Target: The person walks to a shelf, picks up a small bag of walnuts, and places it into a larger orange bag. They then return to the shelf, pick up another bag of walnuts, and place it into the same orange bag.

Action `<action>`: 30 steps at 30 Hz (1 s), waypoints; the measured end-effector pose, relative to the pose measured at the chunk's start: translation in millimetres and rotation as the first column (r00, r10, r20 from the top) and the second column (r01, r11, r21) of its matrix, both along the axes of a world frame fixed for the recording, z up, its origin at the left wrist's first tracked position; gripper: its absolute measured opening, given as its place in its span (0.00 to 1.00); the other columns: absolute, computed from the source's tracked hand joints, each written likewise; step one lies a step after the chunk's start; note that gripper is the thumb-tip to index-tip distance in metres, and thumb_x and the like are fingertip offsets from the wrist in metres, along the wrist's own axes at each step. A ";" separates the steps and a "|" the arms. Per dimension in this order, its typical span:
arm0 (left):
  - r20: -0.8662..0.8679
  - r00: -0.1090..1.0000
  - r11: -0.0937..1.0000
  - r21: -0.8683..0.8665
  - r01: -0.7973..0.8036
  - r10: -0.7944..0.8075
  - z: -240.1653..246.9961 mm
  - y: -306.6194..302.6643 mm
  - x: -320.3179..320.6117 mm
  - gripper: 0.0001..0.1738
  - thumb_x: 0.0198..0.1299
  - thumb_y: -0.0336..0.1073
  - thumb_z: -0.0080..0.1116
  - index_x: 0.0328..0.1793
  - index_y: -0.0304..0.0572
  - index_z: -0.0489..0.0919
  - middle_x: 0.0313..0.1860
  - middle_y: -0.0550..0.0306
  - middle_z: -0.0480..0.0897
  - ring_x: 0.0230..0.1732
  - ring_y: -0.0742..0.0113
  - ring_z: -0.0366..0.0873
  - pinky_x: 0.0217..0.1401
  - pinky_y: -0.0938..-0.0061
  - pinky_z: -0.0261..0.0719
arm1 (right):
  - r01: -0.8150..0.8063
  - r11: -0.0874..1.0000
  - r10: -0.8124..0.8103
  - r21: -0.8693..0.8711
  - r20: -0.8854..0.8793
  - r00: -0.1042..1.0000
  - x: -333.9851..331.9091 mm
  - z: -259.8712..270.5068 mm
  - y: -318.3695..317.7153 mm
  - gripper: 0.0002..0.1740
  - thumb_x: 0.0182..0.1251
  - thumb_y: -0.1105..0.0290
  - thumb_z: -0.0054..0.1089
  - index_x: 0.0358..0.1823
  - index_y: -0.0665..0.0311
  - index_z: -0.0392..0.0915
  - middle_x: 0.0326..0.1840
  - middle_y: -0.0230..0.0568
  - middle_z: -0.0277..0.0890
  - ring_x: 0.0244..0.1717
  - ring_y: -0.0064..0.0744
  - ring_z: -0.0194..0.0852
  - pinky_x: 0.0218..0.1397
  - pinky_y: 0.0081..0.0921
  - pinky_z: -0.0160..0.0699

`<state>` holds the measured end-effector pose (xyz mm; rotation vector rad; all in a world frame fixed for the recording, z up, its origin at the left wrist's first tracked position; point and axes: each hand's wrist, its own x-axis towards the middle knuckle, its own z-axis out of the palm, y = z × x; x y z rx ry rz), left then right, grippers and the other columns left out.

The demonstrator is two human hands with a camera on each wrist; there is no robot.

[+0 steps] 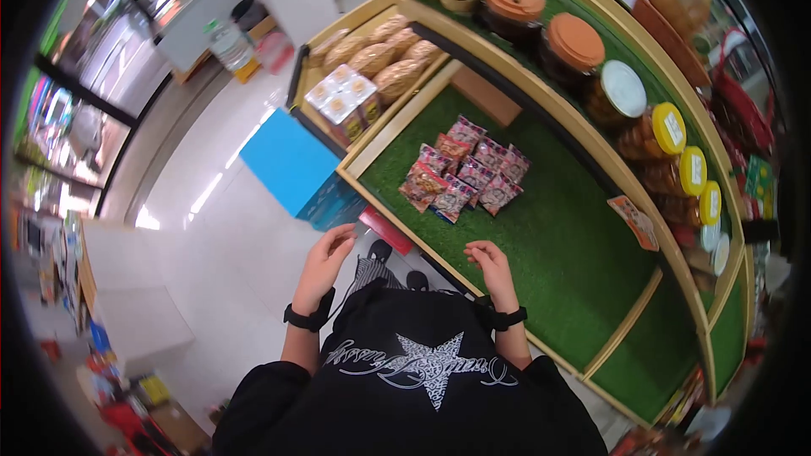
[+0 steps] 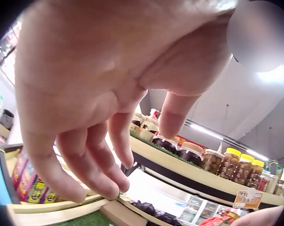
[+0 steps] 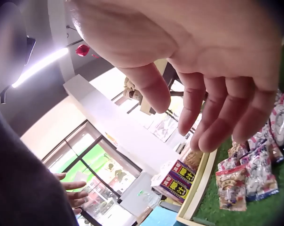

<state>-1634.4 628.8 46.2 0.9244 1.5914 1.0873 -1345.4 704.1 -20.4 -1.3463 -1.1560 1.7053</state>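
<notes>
Both hands are raised in front of the body and hold nothing. My left hand (image 1: 328, 260) hovers over the floor side of the wooden display bin, its fingers loosely bent in the left wrist view. Over the bin's near edge is my right hand (image 1: 492, 270), fingers relaxed and slightly curled. Beyond it, a loose pile of small snack packets (image 1: 473, 171), pink, white and red, lies on the green turf (image 1: 557, 253) of the bin. In the right wrist view, the packets (image 3: 259, 176) show to the right, below the fingertips.
A blue box (image 1: 291, 160) and a red box (image 1: 384, 230) stand beside the bin's left edge. Bread-like packages (image 1: 401, 76) and cartons (image 1: 342, 101) fill the neighbouring compartment. Lidded jars (image 1: 574, 42) line the raised shelf behind. A cardboard piece (image 1: 486, 95) lies at the bin's far end.
</notes>
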 end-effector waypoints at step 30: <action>-0.191 0.486 0.522 -0.332 0.786 -0.853 -234.7 219.1 -6.7 0.18 0.58 0.36 0.50 0.52 0.34 0.71 0.39 0.60 0.76 0.44 0.72 0.71 0.49 0.79 0.66 | 0.491 0.855 -0.505 -0.167 -0.054 0.861 -121.3 -163.2 70.1 0.32 0.51 0.75 0.55 0.58 0.68 0.53 0.53 0.47 0.62 0.51 0.35 0.63 0.46 0.24 0.68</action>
